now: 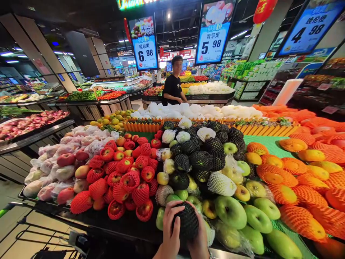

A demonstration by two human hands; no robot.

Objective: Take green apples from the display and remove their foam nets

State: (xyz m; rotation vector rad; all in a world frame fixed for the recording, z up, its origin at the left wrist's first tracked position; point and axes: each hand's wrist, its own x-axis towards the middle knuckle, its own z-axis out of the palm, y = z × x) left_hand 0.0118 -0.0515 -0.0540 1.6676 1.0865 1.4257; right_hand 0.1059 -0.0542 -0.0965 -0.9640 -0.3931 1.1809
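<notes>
Both my hands hold one fruit wrapped in a black foam net (187, 221) at the near edge of a fruit display. My left hand (170, 230) wraps round its left side with the fingers curled over the top. My right hand (201, 241) cups its right side and underside. Bare green apples (230, 211) lie just right of it. Behind it is a heap of more fruits in black nets (207, 151) and a few in white nets (221, 183). Red apples in red foam nets (129, 180) are piled to the left.
Orange fruits in orange nets (296, 187) fill the right side. Bagged apples (54, 169) lie at the far left. A shopping cart's frame (32, 233) stands at lower left. A person in a black shirt (172, 88) stands behind the display. Price signs (214, 34) hang overhead.
</notes>
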